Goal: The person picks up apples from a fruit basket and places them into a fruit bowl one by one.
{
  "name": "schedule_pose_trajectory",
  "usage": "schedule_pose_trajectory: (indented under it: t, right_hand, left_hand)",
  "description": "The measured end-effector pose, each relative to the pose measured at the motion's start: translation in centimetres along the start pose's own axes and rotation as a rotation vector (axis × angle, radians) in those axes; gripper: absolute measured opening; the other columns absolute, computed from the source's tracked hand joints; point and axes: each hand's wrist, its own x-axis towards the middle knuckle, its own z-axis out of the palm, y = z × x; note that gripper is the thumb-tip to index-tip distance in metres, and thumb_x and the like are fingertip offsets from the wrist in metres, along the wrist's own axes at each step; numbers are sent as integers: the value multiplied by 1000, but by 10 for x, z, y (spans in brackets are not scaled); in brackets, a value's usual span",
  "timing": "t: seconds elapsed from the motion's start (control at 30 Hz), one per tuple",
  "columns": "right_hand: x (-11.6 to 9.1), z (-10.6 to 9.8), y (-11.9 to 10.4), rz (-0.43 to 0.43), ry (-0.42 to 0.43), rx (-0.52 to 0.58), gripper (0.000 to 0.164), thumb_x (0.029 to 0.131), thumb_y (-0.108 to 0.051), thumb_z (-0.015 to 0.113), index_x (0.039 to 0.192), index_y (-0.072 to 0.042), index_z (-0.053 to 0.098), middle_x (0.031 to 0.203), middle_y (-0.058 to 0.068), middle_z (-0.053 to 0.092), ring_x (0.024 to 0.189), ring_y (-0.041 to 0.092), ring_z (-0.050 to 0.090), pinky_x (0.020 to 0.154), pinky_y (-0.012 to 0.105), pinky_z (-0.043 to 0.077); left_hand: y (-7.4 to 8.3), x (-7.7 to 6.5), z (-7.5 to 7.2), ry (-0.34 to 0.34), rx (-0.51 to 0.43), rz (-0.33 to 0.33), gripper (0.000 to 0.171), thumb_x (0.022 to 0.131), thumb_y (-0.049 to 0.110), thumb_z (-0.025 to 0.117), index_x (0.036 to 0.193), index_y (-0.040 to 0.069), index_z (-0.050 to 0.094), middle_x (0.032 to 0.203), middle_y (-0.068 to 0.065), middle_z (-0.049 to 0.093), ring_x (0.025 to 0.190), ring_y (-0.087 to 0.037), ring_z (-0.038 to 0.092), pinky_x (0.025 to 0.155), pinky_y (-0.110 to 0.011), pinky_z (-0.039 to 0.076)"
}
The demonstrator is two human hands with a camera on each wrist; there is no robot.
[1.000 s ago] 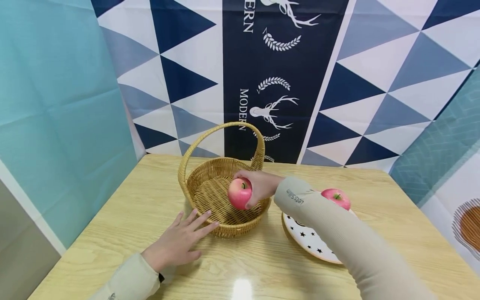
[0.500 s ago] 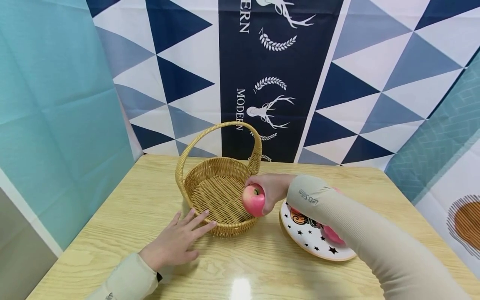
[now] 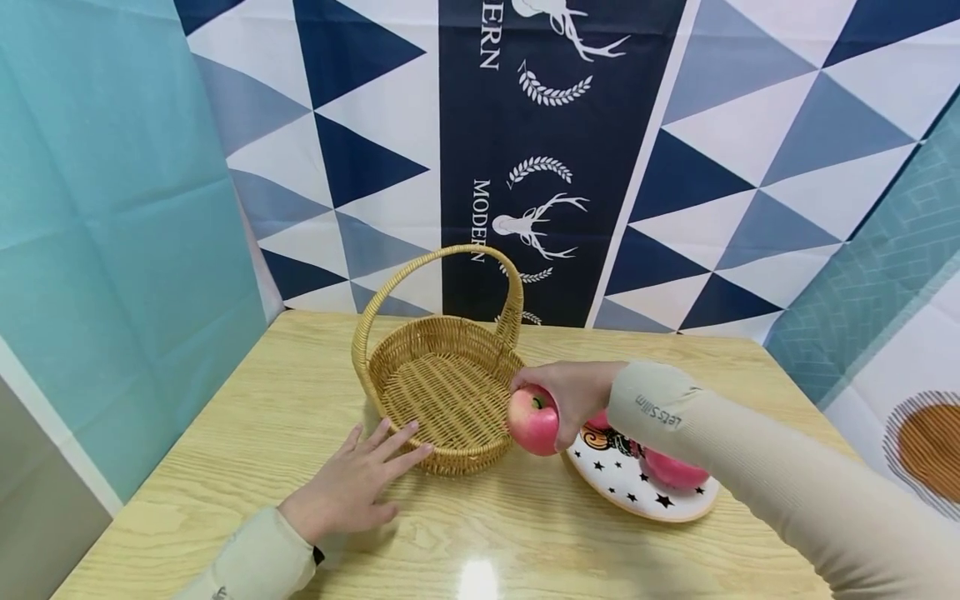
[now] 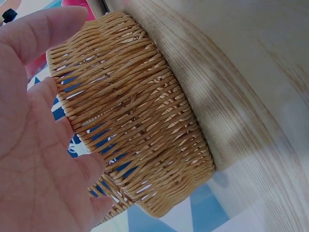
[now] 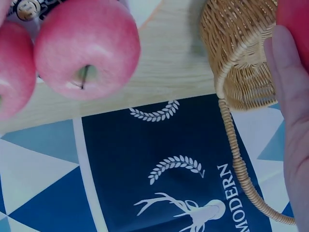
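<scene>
My right hand [image 3: 576, 395] grips a pink-red apple [image 3: 533, 422] between thumb and fingers, at the right rim of a wicker basket [image 3: 442, 460]. In the right wrist view only part of this apple [image 5: 295, 21] shows, at the upper right. My left hand [image 3: 352, 485] has its fingers spread, with the fingertips at the basket's near left rim. From the left wrist view, the fingers lie along the top edge of the woven wall [image 4: 130, 111]. Nothing lies inside the basket, whose tall arched handle [image 3: 435, 261] stands upright.
Right of the basket, a white plate with black stars [image 3: 628, 492] bears more apples [image 5: 89, 48], partly hidden by my right forearm. The wooden table [image 3: 420, 558] reaches back to a patterned cloth [image 3: 375, 125]; a teal cloth [image 3: 135, 208] hangs at the left.
My right hand has carried the apple rightwards, from over the basket's inside to its right rim, towards the plate. The left hand has stayed at the rim.
</scene>
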Motion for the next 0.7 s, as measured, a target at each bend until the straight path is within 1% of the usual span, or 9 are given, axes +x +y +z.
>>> schedule_pose_trajectory:
  t: [0.13,0.3,0.43,0.57,0.7]
  right_hand:
    - [-8,3,8,-10,-4,17,71,57,-10,83,120,-10,50,106,-4,56,96,15,54,80,29,49]
    - [-19,4,20,-43,16,28,70,58,-14,84,119,-7,50,105,-5,57,95,13,54,82,29,49]
    - [-30,6,30,-42,43,31,70,58,-16,84,119,-6,50,103,-6,57,93,12,55,81,28,49]
    - [-40,10,37,-6,82,-20,70,57,-21,84,118,-8,52,102,-7,56,95,15,52,79,30,48]
    - [-49,14,42,32,109,-20,73,55,-24,83,119,-7,52,108,-4,52,101,19,48,79,31,48]
  left_hand:
    - [0,0,-1,5,1,4,75,80,25,72,148,17,38,154,-16,29,135,-49,27,101,-70,24]
    - [0,0,-1,16,5,10,76,80,25,73,147,17,39,153,-15,29,135,-49,28,100,-71,24]
    - [1,1,0,30,8,15,76,79,24,73,146,16,41,153,-16,30,134,-50,29,100,-71,25]
    - [1,2,-1,35,20,12,76,78,24,74,146,15,41,152,-17,31,133,-51,29,99,-71,25]
    - [1,1,-1,18,23,8,77,79,25,74,147,17,40,153,-16,30,133,-50,29,99,-71,24]
